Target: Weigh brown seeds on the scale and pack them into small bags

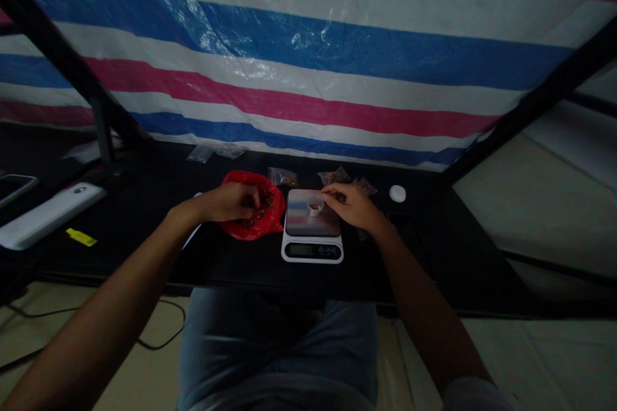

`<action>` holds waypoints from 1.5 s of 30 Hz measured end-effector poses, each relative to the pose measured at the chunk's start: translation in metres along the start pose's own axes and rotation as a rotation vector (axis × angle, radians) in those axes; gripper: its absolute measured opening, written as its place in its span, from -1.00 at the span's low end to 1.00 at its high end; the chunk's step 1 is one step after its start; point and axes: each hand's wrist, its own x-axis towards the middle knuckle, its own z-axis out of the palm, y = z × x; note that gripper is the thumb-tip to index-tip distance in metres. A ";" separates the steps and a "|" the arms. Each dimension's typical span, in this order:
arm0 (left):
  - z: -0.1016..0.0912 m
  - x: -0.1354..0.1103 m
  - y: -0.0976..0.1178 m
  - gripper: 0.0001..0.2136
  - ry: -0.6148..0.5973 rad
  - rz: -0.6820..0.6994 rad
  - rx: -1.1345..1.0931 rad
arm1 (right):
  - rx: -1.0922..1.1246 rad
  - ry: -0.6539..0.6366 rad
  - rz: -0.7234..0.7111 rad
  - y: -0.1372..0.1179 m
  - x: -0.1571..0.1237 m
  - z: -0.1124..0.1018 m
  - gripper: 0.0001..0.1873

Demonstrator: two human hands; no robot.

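Note:
A white kitchen scale (312, 231) with a steel top stands on the black table (144, 257) in front of me. A small white cup (315, 207) sits on the scale's platform. My right hand (354, 205) rests beside the cup, fingertips pinched at its rim. My left hand (230, 201) reaches into a red plastic bag (264, 221) of small brown pieces, left of the scale, with its fingers curled among them.
Several small clear packets (283, 176) of brown pieces lie behind the scale. A white round object (397, 193) sits to the right. A white device (45, 215), a yellow tag (81, 237) and a phone (14, 185) lie at the left. A striped tarpaulin (308, 64) hangs behind.

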 end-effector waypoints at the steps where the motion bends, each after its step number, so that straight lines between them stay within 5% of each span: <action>1: 0.001 0.000 -0.001 -0.82 0.004 0.006 -0.008 | 0.000 -0.002 0.004 0.000 0.000 0.000 -0.82; 13: -0.010 -0.008 -0.004 -0.79 0.053 0.095 -0.209 | -0.013 0.004 0.003 -0.001 0.000 -0.001 -0.82; 23: -0.019 0.021 0.091 -0.81 0.127 0.399 -0.093 | -0.008 0.045 -0.014 0.003 0.001 -0.001 -0.80; 27: -0.010 0.045 0.109 -0.82 0.116 0.469 0.052 | 0.018 0.051 -0.029 0.002 0.002 -0.002 -0.80; 39: -0.015 0.039 0.102 -0.79 0.104 0.444 -0.065 | -0.020 0.055 -0.033 0.002 0.001 -0.003 -0.79; 45: -0.036 0.014 0.053 -0.78 0.185 0.189 0.092 | -0.042 0.062 -0.019 0.005 0.001 -0.003 -0.79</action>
